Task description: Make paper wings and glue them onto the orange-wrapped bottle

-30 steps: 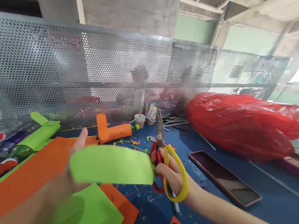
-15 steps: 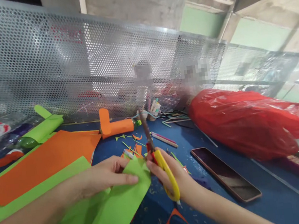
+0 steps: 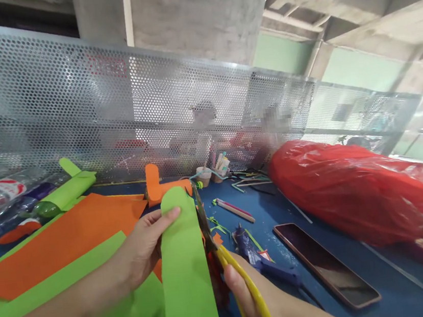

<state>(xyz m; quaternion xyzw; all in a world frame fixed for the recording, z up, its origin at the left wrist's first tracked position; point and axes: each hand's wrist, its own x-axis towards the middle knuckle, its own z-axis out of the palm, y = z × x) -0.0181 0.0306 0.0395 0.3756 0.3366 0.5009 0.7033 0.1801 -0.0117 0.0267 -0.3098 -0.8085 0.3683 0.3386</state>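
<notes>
My left hand pinches a long green paper strip with a rounded top, held upright above the blue table. My right hand grips scissors with yellow and red handles; the blades run along the strip's right edge. A green paper sheet lies under my left forearm, with an orange sheet beyond it.
A phone lies face up right of my hands, a blue glue gun beside it. A red plastic bag fills the right side. Paper-wrapped bottles, orange and green, lie before a perforated metal screen. Paper scraps litter the table.
My left hand has turned the green strip from lying flat to standing upright. The scissors have come lower and closer, against the strip's right edge.
</notes>
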